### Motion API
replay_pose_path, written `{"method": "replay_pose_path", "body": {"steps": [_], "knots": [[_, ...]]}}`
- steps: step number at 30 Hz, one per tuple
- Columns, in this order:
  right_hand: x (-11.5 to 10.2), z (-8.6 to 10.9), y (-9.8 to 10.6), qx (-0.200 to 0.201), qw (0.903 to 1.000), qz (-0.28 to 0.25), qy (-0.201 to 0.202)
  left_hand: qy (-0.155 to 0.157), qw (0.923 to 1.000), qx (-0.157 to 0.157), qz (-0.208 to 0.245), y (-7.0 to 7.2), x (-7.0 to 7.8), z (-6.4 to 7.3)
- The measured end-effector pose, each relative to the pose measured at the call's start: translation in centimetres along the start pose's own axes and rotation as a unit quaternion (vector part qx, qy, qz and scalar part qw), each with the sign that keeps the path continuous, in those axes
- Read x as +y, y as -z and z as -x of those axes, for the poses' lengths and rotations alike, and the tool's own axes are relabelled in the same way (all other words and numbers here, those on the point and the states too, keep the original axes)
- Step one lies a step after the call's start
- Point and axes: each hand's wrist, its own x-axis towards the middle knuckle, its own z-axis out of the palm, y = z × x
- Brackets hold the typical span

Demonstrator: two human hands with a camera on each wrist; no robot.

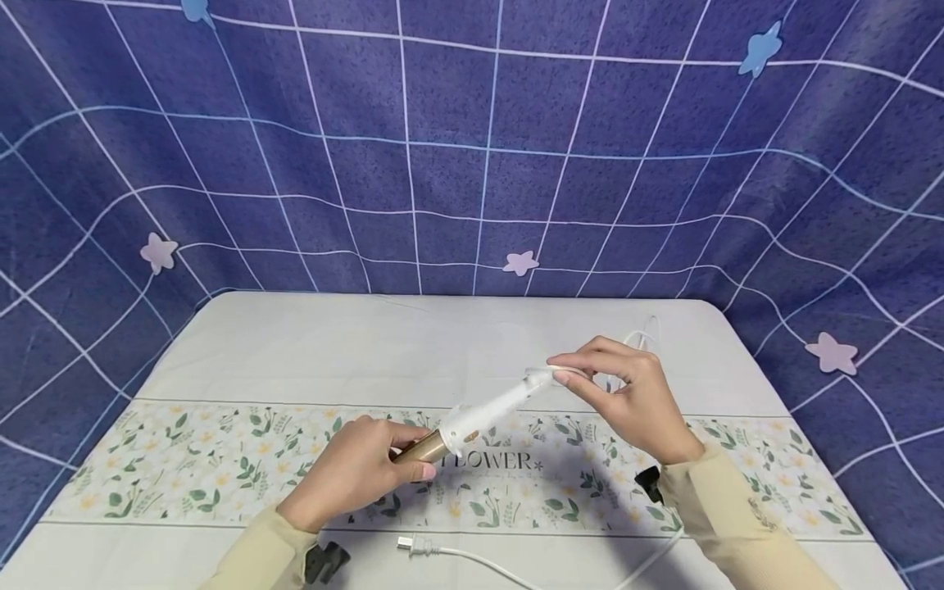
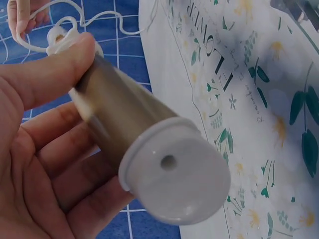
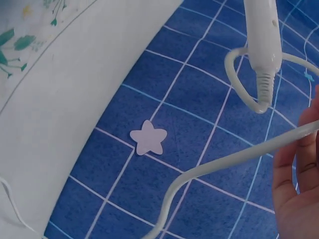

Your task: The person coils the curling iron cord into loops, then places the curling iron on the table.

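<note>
A curling iron (image 1: 492,411) with a white handle and a gold barrel is held up at a slant above the table. My left hand (image 1: 360,465) grips the gold barrel (image 2: 122,107), thumb on top and fingers beneath; its white end cap (image 2: 182,172) has a small hole. Beyond the handle's far end, my right hand (image 1: 633,400) pinches the white power cord (image 3: 224,158) between thumb and fingers. In the right wrist view, the cord loops by the ribbed sleeve at the end of the white handle (image 3: 263,35).
The cord's two-pin plug (image 1: 416,545) lies near the table's front edge. A white cloth (image 1: 332,336) with a flowered band (image 1: 221,467) covers the table. Behind hangs a blue gridded curtain (image 1: 450,180) with star shapes. More cord hangs behind my right hand.
</note>
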Motion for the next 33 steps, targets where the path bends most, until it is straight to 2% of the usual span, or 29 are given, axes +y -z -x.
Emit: {"method": "replay_pose_path", "body": {"steps": [5,14,22,27,33], "knots": [[-0.9,0.1,0.4,-0.003,0.9990,-0.035,-0.029,0.017,0.9995,0.027,0.007,-0.1,0.2,-0.1],[-0.2,1.0,0.6,-0.062,0.9912,-0.092,-0.073,0.034,0.9974,0.046,0.042,-0.2,0.5,-0.4],[1.0,1.4,0.1,-0.116,0.9856,-0.086,-0.087,0.039,0.9950,0.047,0.079,-0.2,0.7,-0.4],[2.9,2.1,-1.0,-0.113,0.9878,-0.074,-0.078,0.043,0.9933,0.033,0.102,-0.3,0.6,-0.3],[5.2,2.7,-2.0,-0.111,0.9906,-0.040,-0.069,0.031,0.9931,0.026,0.110,-0.5,0.6,-0.3]]}}
